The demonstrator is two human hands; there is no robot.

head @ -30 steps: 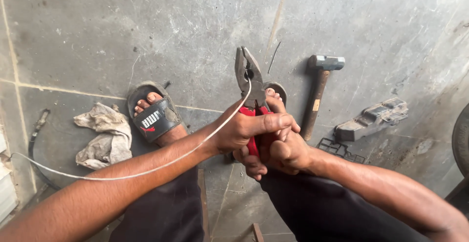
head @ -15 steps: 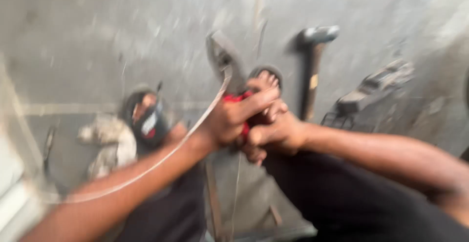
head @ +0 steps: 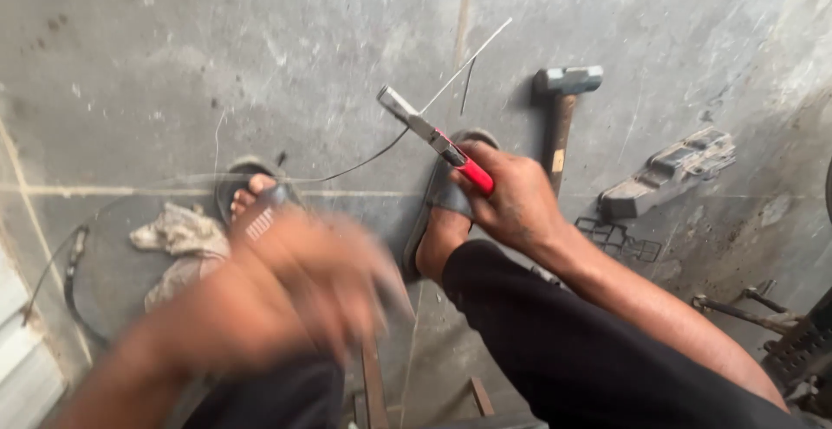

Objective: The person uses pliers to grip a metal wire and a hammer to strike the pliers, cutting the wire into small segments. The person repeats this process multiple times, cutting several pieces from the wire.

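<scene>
The red-handled pliers point(head: 438, 141) sit in your right hand point(head: 513, 197), fingers wrapped tight around the red grips, the metal head pointing up and away from you over the concrete floor point(head: 260, 65). A thin wire point(head: 364, 162) runs from the pliers' head, one straight end poking up beyond it, the rest trailing off towards your sandalled foot point(head: 251, 204) left of the pliers. Your left hand point(head: 312, 282) is below and left of the pliers, too blurred to tell whether it is spread or closed. A hammer point(head: 562, 113) lies just right of the pliers, a grey metal block point(head: 667, 173) farther right, and a crumpled rag point(head: 178, 243) well to the left.
</scene>
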